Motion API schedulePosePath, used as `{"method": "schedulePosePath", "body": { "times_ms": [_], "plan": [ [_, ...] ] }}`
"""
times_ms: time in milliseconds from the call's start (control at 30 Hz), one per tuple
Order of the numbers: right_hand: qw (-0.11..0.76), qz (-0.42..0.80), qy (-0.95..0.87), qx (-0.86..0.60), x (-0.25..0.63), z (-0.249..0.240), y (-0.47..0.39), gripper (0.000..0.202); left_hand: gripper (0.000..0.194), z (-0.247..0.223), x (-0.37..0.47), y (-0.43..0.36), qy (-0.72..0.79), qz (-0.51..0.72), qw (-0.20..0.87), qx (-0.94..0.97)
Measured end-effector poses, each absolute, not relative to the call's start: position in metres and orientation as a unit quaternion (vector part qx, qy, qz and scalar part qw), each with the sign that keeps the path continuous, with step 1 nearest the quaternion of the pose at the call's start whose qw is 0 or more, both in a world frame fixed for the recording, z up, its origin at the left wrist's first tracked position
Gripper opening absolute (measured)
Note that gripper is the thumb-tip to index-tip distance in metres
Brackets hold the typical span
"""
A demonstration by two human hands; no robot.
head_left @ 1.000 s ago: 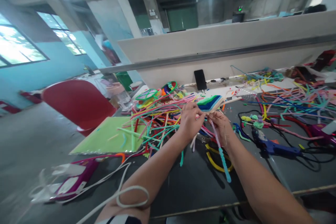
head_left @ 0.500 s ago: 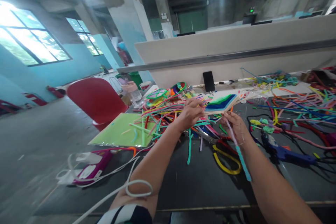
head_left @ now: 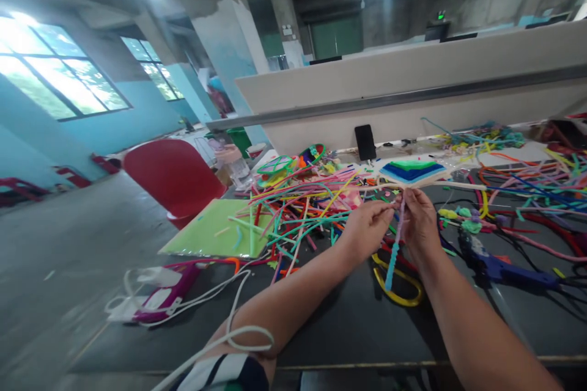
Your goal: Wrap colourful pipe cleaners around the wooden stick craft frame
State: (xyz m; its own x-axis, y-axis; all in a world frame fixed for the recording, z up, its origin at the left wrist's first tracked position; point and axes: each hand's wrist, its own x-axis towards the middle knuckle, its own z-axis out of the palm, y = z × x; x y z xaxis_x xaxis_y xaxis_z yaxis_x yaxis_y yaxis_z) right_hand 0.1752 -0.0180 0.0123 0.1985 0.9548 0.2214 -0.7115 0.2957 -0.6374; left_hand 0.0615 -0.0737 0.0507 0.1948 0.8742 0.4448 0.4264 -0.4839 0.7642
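Observation:
A fan-shaped piece (head_left: 413,172) in green, blue and cream stands out beyond my hands, its narrow end down at my fingertips. From there a stem (head_left: 393,263), lilac above and turquoise below, hangs toward the table. My right hand (head_left: 419,220) pinches the top of this stem, just under the fan. Close beside it, on the left, my left hand (head_left: 369,226) has its fingers pinched together near the same joint; what they hold is too small to make out. Cream strands stretch sideways from the fan's base.
Loose colourful pipe cleaners (head_left: 298,220) lie left of my hands, more at the right. Yellow-handled scissors (head_left: 403,299) are below them. A blue glue gun (head_left: 509,272), green sheet (head_left: 215,226), purple power strip (head_left: 169,296) and phone (head_left: 365,142) surround the work.
My left hand has moved right, from the fan's left side to the joint. The fan now faces more upright, its cream strands spread to both sides, and the stem has swung left.

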Motion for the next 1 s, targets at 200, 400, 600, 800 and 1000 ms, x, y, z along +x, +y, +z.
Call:
{"method": "schedulePosePath", "body": {
  "times_ms": [200, 400, 600, 800, 1000],
  "plan": [
    [0.723, 0.583, -0.302, -0.216, 0.171, 0.014, -0.024, 0.023, 0.030, 0.047, 0.056, -0.066, 0.467, 0.453, 0.264, 0.712],
    [0.702, 0.590, -0.341, -0.205, 0.161, 0.010, -0.028, 0.022, 0.025, 0.055, 0.058, -0.069, 0.419, 0.479, 0.421, 0.646],
    [0.661, 0.615, -0.380, -0.202, 0.156, 0.004, -0.031, 0.023, 0.032, 0.055, 0.058, -0.070, 0.385, 0.526, 0.558, 0.513],
    [0.623, 0.643, -0.404, -0.189, 0.156, -0.001, -0.028, 0.026, 0.040, 0.052, 0.056, -0.066, 0.394, 0.542, 0.597, 0.441],
    [0.573, 0.692, -0.409, -0.161, 0.157, -0.001, -0.028, 0.021, 0.038, 0.057, 0.054, -0.066, 0.389, 0.560, 0.584, 0.440]
  ]
}}
